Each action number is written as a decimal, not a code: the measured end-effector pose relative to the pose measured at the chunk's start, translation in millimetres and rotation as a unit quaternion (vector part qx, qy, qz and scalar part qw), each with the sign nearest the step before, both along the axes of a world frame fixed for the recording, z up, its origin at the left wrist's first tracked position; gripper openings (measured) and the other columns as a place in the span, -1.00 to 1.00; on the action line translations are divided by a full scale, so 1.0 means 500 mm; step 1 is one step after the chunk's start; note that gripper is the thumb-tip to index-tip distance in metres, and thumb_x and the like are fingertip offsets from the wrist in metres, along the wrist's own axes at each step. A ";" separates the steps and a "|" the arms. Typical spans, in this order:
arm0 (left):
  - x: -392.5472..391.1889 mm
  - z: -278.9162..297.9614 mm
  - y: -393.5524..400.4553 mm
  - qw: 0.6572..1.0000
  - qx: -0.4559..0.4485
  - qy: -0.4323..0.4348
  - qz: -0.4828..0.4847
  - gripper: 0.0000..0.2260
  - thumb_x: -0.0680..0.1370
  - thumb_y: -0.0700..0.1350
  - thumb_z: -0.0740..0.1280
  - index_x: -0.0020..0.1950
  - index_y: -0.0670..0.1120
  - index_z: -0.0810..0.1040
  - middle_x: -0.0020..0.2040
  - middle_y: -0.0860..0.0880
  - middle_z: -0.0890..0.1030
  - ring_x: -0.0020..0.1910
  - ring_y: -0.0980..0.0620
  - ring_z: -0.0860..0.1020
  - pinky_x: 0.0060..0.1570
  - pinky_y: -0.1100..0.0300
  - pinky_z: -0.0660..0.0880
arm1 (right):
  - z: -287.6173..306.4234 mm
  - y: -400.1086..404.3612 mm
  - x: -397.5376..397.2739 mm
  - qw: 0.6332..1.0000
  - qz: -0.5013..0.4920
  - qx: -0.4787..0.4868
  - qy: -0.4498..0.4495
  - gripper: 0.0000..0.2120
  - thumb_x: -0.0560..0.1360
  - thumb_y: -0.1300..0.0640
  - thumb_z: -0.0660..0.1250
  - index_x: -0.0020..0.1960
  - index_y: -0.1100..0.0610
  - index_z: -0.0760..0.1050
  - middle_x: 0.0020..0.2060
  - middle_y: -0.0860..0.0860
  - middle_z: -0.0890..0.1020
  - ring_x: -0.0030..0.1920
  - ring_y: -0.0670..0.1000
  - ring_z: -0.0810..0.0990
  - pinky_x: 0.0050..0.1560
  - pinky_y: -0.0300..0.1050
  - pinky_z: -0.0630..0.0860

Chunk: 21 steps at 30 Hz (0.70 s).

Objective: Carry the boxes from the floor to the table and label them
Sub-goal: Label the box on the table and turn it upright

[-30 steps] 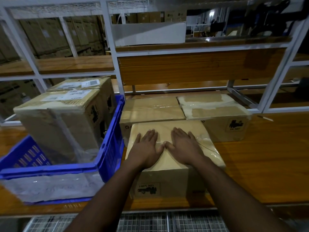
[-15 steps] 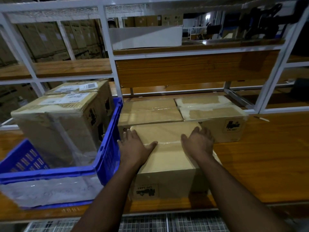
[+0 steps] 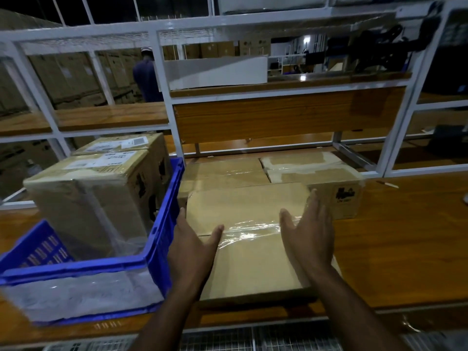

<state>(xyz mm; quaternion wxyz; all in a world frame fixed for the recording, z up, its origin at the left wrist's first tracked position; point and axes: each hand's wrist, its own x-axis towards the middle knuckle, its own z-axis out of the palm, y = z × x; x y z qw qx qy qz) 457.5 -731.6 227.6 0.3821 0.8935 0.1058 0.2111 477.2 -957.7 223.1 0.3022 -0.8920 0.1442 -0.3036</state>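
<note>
A taped cardboard box (image 3: 249,239) lies on the wooden table (image 3: 395,239) right in front of me. My left hand (image 3: 193,245) lies flat along the box's left edge, fingers straight and thumb spread over the top. My right hand (image 3: 310,231) lies flat along its right edge in the same way. Neither hand curls round the box. Behind it two more taped boxes sit side by side, one at the left (image 3: 225,171) and one at the right (image 3: 314,171). Two labelled boxes (image 3: 93,188) stand in a blue crate (image 3: 162,239) at the left.
A white metal shelf frame (image 3: 162,84) with wooden boards rises behind the boxes. A white tray (image 3: 217,72) sits on the upper shelf. A person in dark clothes (image 3: 147,77) stands beyond the rack. A wire mesh shelf (image 3: 253,340) runs below the table edge.
My hands slid apart from the middle of the box top out to its left and right edges. My view lifted a little, so more of the rack shows.
</note>
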 end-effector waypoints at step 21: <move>-0.029 0.070 0.017 0.981 0.050 -0.182 -0.036 -0.54 0.60 0.11 0.31 0.44 -0.06 0.44 0.42 -0.03 0.45 0.39 0.17 0.35 0.39 0.11 0.29 | 0.057 0.017 -0.036 0.987 0.035 -0.006 -0.160 -0.62 0.61 -0.07 0.12 0.29 0.14 0.46 0.25 0.08 0.53 0.30 0.06 0.47 0.46 0.16 0.24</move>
